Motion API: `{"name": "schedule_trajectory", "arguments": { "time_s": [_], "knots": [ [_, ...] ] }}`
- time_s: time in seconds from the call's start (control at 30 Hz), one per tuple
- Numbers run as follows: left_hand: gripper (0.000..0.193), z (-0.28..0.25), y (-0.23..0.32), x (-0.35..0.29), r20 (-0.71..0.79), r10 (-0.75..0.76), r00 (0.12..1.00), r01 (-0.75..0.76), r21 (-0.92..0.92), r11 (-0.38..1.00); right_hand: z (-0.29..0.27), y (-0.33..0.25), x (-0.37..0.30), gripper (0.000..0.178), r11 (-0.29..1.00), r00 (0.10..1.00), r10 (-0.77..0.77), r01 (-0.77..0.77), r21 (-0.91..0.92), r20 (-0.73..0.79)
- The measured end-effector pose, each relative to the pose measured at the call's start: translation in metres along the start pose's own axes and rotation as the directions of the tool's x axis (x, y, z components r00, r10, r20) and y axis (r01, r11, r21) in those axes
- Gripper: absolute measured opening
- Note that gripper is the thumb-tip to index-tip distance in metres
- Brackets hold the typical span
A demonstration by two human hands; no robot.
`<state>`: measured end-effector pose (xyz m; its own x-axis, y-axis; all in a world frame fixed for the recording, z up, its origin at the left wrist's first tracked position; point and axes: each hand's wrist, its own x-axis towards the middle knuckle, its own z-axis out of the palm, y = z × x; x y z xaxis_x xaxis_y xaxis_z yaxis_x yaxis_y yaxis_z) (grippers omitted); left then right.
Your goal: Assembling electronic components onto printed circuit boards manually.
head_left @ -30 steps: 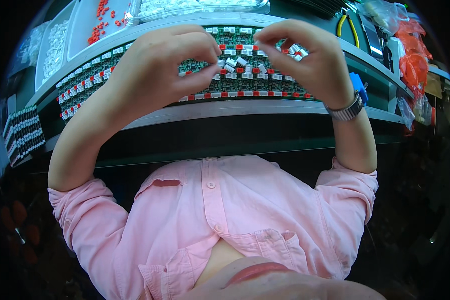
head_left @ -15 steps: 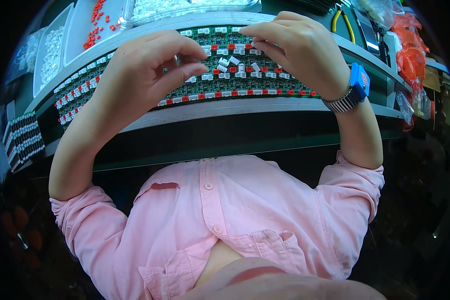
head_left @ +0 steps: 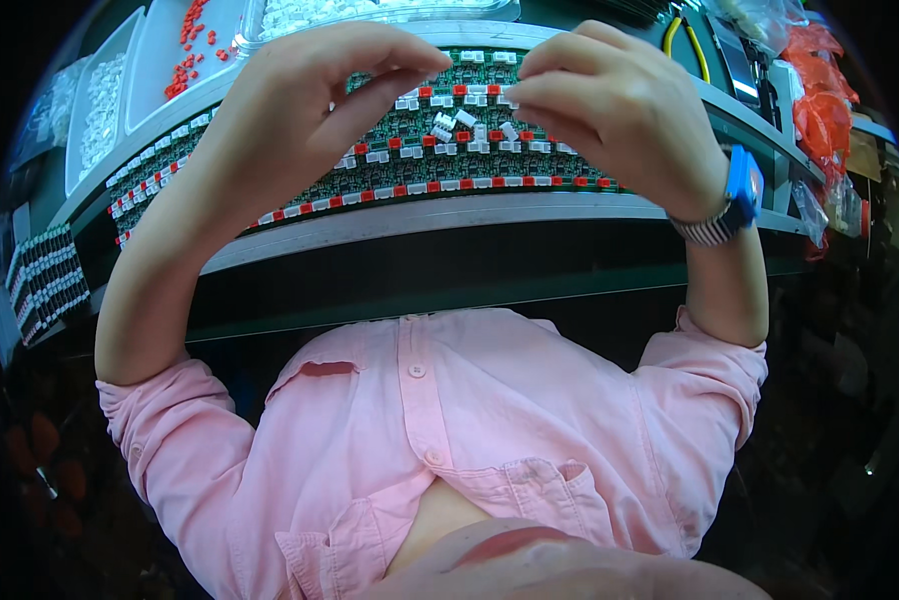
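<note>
With fingertips barely parted, my left hand [head_left: 295,108] and right hand [head_left: 640,115] held I couldn't tell what, near white connectors [head_left: 466,118], seemingly light, stiff, best pinched sidewise.

A narrow gap between the left hand [head_left: 315,105] and right hand [head_left: 625,110] gives passage above the circuit boards [head_left: 440,167], where loose white connectors [head_left: 444,121] lie. A near rail [head_left: 450,211] and far rail [head_left: 490,36] border the boards; beyond, a clear tray [head_left: 470,14] obstructs.
</note>
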<state>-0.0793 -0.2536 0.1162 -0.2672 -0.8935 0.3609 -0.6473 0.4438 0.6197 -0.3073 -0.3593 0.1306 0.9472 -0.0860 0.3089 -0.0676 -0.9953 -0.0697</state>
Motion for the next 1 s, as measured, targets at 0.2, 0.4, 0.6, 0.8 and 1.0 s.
{"name": "schedule_trajectory", "arguments": {
  "time_s": [0.2, 0.4, 0.6, 0.8, 1.0],
  "knots": [
    [0.01, 0.011, -0.008, 0.024, 0.151, -0.031, 0.988, 0.02, 0.069, 0.997, 0.013, -0.008, -0.022, 0.014, 0.999, 0.989, 0.029, -0.026, 0.022, -0.142],
    [0.008, 0.015, -0.001, 0.04, 0.289, -0.143, 0.947, 0.08, 0.218, 0.973, 0.022, 0.011, -0.035, 0.019, 0.915, 0.985, 0.09, -0.022, 0.403, -0.15],
    [0.007, 0.006, 0.021, 0.066, 0.508, -0.363, 0.781, 0.167, 0.392, 0.905, 0.021, 0.003, -0.045, 0.022, 0.775, 0.931, 0.317, -0.145, 0.615, -0.181],
    [0.008, 0.005, 0.023, 0.067, 0.533, -0.37, 0.761, 0.142, 0.42, 0.897, 0.018, 0.003, -0.056, 0.025, 0.733, 0.9, 0.373, -0.137, 0.666, -0.226],
    [0.009, 0.007, 0.017, 0.051, 0.503, -0.214, 0.837, 0.052, 0.316, 0.947, 0.014, 0.001, -0.072, 0.018, 0.74, 0.902, 0.363, -0.126, 0.66, -0.235]
  ]
}}
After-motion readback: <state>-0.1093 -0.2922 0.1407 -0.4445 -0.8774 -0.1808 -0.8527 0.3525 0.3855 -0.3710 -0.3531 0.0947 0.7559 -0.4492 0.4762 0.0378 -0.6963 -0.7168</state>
